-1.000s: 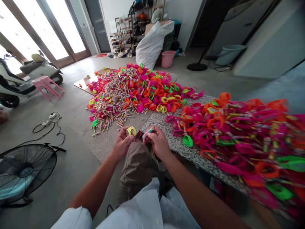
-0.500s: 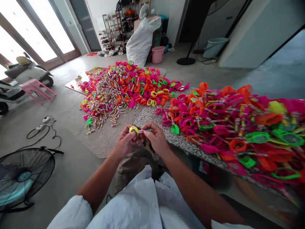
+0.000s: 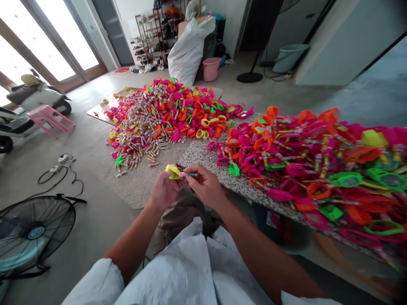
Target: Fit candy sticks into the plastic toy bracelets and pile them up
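Yellow plastic piece (image 3: 172, 171) pinched in left hand (image 3: 163, 190), thin multicoloured tube (image 3: 192, 174) gripped by right hand (image 3: 206, 185), hands close together, tube end at the piece, contact unclear. Just past them, speckled slab (image 3: 194, 156) bearing a heap of pink, orange and green pieces (image 3: 295, 169) on the right; farther ahead, mixed pile of pieces and tubes (image 3: 159, 116), then white sack (image 3: 187, 55) and pink bucket (image 3: 211, 69).

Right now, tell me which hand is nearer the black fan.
Left. The left hand, holding a yellow plastic piece, is right of the black fan in view; the right hand, pinching a small tube, is farther right.
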Demonstrator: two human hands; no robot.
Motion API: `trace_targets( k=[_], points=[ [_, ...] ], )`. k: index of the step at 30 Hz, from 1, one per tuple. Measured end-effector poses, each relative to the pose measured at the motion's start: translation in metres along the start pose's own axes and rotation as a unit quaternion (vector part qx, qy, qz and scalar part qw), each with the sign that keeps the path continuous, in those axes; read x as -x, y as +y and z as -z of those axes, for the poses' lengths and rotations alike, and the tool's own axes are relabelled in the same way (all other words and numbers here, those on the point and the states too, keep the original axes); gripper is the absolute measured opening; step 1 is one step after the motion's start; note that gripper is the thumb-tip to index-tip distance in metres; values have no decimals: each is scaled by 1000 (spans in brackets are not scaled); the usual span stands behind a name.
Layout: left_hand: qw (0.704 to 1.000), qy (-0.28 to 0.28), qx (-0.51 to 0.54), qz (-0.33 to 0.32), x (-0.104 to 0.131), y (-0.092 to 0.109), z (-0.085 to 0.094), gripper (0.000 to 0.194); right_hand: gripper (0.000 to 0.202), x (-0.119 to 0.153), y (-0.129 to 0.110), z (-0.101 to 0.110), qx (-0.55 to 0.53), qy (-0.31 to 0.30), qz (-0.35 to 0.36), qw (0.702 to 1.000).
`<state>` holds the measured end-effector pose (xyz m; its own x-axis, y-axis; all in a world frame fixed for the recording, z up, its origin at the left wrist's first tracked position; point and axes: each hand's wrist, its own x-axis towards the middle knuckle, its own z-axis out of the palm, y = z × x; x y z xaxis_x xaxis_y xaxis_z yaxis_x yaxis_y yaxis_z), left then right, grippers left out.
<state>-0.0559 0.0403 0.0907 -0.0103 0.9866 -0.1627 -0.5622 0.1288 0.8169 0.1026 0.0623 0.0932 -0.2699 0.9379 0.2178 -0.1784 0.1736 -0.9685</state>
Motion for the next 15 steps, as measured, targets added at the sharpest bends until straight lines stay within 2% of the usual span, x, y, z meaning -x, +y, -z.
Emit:
trace_targets(
  k=[3,6,8,11,13,15],
  points=[
    [1000,-7,-17,-9,-2,-4,2,35,16,0,1,1,-28,23,-20,999],
    [993,11,-96,-62,-3,-6,5,42,17,-2,3,6,-49,71,-13,996],
    [974,41,-193,-109,-4,-6,7,42,18,-3,4,11,-56,86,-2,995],
    [929,62,-330,-158,-3,-1,6,36,20,-1,4,16,-56,75,-2,996],
    [905,58,-383,-177,-2,2,4,31,20,1,2,18,-55,59,-11,997],
    [895,53,-402,-186,-1,4,1,30,20,4,2,17,-58,48,-25,997]
  ],
)
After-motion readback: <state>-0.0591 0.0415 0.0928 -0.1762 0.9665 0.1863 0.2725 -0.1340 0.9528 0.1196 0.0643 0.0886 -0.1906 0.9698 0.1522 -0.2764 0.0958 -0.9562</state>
